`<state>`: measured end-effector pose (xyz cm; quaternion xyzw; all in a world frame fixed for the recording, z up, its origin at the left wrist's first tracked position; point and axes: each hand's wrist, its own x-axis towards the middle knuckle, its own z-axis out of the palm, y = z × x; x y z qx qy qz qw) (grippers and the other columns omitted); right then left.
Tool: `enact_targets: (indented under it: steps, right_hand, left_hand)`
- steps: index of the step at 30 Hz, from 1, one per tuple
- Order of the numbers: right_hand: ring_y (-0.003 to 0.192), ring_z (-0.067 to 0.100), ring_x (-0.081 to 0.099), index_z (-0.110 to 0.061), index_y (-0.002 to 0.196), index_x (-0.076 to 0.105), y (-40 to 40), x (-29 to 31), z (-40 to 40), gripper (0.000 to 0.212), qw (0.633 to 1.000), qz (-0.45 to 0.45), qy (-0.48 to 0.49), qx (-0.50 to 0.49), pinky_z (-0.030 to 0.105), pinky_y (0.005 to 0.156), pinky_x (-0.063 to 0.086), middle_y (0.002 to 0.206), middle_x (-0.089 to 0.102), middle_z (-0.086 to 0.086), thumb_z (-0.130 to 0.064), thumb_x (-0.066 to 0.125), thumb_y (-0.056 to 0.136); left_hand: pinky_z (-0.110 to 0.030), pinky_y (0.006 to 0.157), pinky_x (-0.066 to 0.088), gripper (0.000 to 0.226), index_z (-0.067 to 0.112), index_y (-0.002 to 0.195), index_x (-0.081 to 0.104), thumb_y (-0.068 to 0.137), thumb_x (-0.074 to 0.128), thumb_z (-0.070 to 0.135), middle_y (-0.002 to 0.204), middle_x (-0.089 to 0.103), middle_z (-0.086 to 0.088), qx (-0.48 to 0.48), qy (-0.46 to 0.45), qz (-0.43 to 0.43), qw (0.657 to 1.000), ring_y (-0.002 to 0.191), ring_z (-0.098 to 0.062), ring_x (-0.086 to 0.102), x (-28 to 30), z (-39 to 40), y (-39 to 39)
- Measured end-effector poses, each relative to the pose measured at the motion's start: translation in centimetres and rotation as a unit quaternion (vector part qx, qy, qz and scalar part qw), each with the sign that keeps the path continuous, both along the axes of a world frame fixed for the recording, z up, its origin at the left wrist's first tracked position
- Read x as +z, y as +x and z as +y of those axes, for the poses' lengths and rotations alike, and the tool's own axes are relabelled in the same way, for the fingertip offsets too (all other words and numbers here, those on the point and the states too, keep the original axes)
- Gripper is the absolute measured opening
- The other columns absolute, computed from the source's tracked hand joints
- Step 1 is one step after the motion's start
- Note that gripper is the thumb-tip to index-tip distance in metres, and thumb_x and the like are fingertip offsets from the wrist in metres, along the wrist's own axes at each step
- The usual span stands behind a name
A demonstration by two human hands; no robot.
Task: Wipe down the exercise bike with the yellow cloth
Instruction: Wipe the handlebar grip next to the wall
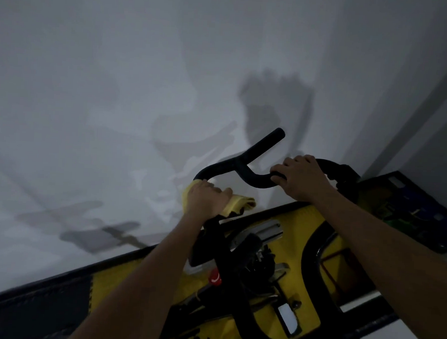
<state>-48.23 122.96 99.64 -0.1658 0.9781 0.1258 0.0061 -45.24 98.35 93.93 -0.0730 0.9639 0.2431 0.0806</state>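
The exercise bike's black handlebar (243, 167) curves across the middle of the view, with one horn pointing up and away. My left hand (208, 198) grips the yellow cloth (237, 205), which is wrapped round the left end of the handlebar. My right hand (299, 177) grips the bare right part of the bar. Below my hands the black bike frame (239, 286) with a red knob (215, 277) runs down toward me.
A yellow and black floor mat (299, 225) lies under the bike. A pale wall (118, 86) stands close behind the handlebar, meeting the floor along a dark skirting line. A dark blue object (409, 202) sits at the right by the wall corner.
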Motion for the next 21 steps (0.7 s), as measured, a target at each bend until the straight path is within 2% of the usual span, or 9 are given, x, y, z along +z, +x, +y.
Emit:
enact_targets:
  steps: [3, 6, 9, 11, 13, 14, 17, 19, 21]
  right_hand:
    - [0.123, 0.027, 0.051, -0.033, 0.138, 0.052, 0.0, -0.4, 0.2, 0.041, 1.0, 0.012, -0.002, 0.002, 0.042, 0.109, 0.026, 0.135, 0.058, 0.003, -0.048, 0.029, 0.108]
    - [0.121, 0.028, 0.052, -0.033, 0.136, 0.053, -0.3, -0.7, 0.3, 0.04, 1.0, 0.02, -0.005, 0.009, 0.042, 0.108, 0.027, 0.132, 0.058, 0.003, -0.048, 0.029, 0.107]
    - [0.121, 0.027, 0.051, -0.035, 0.136, 0.052, -0.8, -0.7, 0.2, 0.04, 1.0, 0.011, -0.004, 0.017, 0.043, 0.108, 0.027, 0.132, 0.057, 0.003, -0.049, 0.028, 0.107]
    - [0.123, 0.027, 0.049, -0.036, 0.137, 0.051, -1.2, -0.6, 0.2, 0.04, 1.0, -0.001, -0.006, 0.02, 0.044, 0.108, 0.027, 0.134, 0.057, 0.002, -0.049, 0.027, 0.107]
    - [0.125, 0.027, 0.048, -0.037, 0.138, 0.05, -1.3, -0.5, 0.2, 0.041, 1.0, -0.009, -0.006, 0.022, 0.044, 0.109, 0.027, 0.135, 0.056, 0.002, -0.05, 0.027, 0.107]
    - [0.125, 0.027, 0.048, -0.037, 0.138, 0.05, -1.3, -0.6, 0.2, 0.041, 1.0, -0.009, -0.007, 0.024, 0.044, 0.108, 0.027, 0.135, 0.056, 0.002, -0.05, 0.026, 0.107]
    - [0.124, 0.026, 0.048, -0.038, 0.138, 0.05, -1.5, -0.6, 0.2, 0.041, 1.0, -0.005, -0.006, 0.029, 0.044, 0.107, 0.027, 0.134, 0.057, 0.001, -0.05, 0.026, 0.107]
    - [0.124, 0.026, 0.049, -0.038, 0.137, 0.05, -1.6, -0.7, 0.3, 0.041, 1.0, -0.004, -0.002, 0.03, 0.044, 0.107, 0.028, 0.133, 0.057, 0.001, -0.05, 0.026, 0.107]
    - [0.124, 0.027, 0.048, -0.038, 0.137, 0.051, -1.5, -0.8, 0.4, 0.041, 1.0, -0.002, -0.004, 0.028, 0.046, 0.107, 0.027, 0.133, 0.057, 0.002, -0.05, 0.027, 0.107]
  left_hand:
    - [-0.034, 0.116, 0.023, 0.051, 0.009, 0.14, 0.053, 0.095, 0.053, 0.034, 0.153, 0.04, -0.01, -0.012, 0.009, -0.009, 1.0, 0.143, -0.025, 0.033, -0.6, -0.6, -1.1]
    - [-0.039, 0.117, 0.022, 0.052, 0.003, 0.143, 0.046, 0.094, 0.049, 0.019, 0.157, 0.029, -0.017, 0.021, 0.055, 0.019, 0.998, 0.145, -0.031, 0.027, -0.9, -1.0, -1.0]
    - [-0.033, 0.113, 0.021, 0.046, -0.003, 0.135, 0.05, 0.097, 0.037, 0.021, 0.148, 0.038, -0.022, 0.035, 0.131, 0.024, 0.991, 0.139, -0.031, 0.032, -1.2, -1.4, 0.6]
    - [-0.038, 0.104, 0.033, 0.043, 0.005, 0.141, 0.039, 0.102, 0.04, 0.023, 0.143, 0.04, -0.02, 0.076, 0.203, 0.021, 0.976, 0.132, -0.034, 0.041, -1.2, -1.3, 2.1]
    - [-0.038, 0.089, 0.042, 0.046, 0.007, 0.142, 0.028, 0.103, 0.038, 0.03, 0.135, 0.047, -0.021, 0.113, 0.254, 0.007, 0.961, 0.115, -0.034, 0.052, -1.6, -1.1, 3.2]
    - [-0.036, 0.085, 0.043, 0.047, 0.005, 0.14, 0.029, 0.104, 0.035, 0.034, 0.13, 0.051, -0.021, 0.124, 0.263, -0.007, 0.957, 0.105, -0.03, 0.055, -1.9, -1.0, 3.7]
    - [-0.032, 0.08, 0.044, 0.048, 0.003, 0.122, 0.052, 0.106, 0.025, 0.039, 0.111, 0.059, -0.014, 0.114, 0.238, -0.033, 0.964, 0.088, -0.022, 0.056, -2.0, -0.8, 4.5]
    - [-0.029, 0.081, 0.038, 0.047, 0.004, 0.12, 0.057, 0.108, 0.022, 0.032, 0.106, 0.056, -0.012, 0.102, 0.209, -0.032, 0.972, 0.096, -0.026, 0.057, -1.7, -0.4, 4.5]
    - [-0.027, 0.083, 0.033, 0.044, 0.009, 0.127, 0.059, 0.108, 0.024, 0.029, 0.117, 0.059, -0.011, 0.096, 0.169, -0.026, 0.981, 0.111, -0.029, 0.056, -1.4, -0.1, 3.6]
